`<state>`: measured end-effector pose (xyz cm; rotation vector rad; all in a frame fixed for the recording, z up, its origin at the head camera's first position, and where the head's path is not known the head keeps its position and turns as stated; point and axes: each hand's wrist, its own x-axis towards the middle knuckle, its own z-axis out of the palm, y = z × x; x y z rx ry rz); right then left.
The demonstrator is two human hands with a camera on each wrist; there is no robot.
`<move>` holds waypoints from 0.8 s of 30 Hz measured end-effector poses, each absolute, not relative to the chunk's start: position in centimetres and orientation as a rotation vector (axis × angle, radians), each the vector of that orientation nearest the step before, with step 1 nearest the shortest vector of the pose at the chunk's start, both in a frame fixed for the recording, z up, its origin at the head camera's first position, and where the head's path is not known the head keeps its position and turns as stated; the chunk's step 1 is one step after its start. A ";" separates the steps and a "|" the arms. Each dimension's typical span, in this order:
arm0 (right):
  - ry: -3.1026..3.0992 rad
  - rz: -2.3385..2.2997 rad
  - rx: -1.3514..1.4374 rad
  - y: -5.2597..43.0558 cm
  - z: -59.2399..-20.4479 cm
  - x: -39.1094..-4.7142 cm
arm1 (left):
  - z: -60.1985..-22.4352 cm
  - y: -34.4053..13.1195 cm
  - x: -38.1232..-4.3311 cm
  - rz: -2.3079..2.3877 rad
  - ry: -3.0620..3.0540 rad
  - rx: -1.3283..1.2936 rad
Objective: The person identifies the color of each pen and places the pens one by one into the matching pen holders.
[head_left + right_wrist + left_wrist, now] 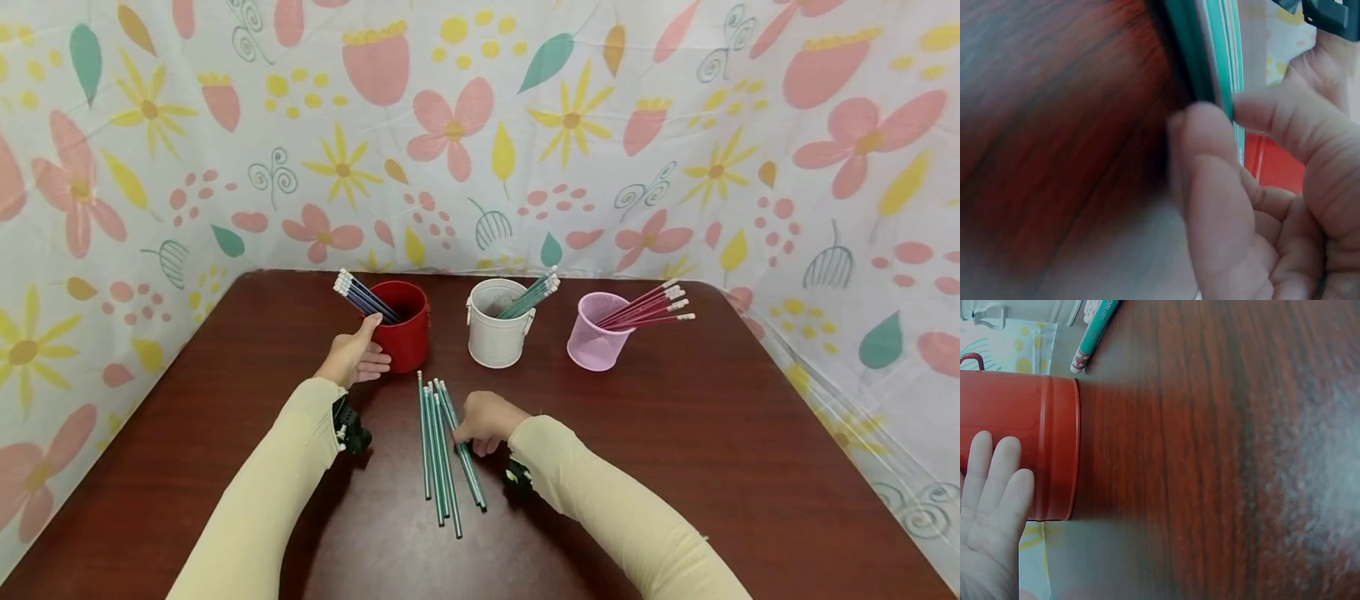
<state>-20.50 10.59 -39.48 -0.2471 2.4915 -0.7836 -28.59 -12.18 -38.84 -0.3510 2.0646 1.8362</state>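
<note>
My left hand is at the side of a red bucket, its fingers straight; in the left wrist view those fingers lie flat along the bucket's wall. Dark blue pencils with white erasers lean out of that bucket. Several green pencils lie in a loose row on the table. At the row's right side, my right hand pinches green pencils between thumb and forefinger. Close up in the right wrist view, the thumb meets the green pencils opposite the forefinger.
A white bucket holding green pencils stands behind the row. To its right is a pink mesh cup with red pencils. The dark wooden table ends at a flowered cloth behind.
</note>
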 end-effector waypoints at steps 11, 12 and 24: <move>2.356 -1.551 -0.512 12.7 -38.0 -21.6 | -38.7 -12.1 -28.5 1.838 2.075 -0.358; 2.348 -1.607 -0.533 12.8 -37.7 -21.6 | -38.7 -12.1 -28.5 1.837 2.074 -0.358; 2.304 -2.034 -0.713 13.8 -33.0 -22.8 | -38.6 -12.3 -28.4 1.821 2.084 -0.348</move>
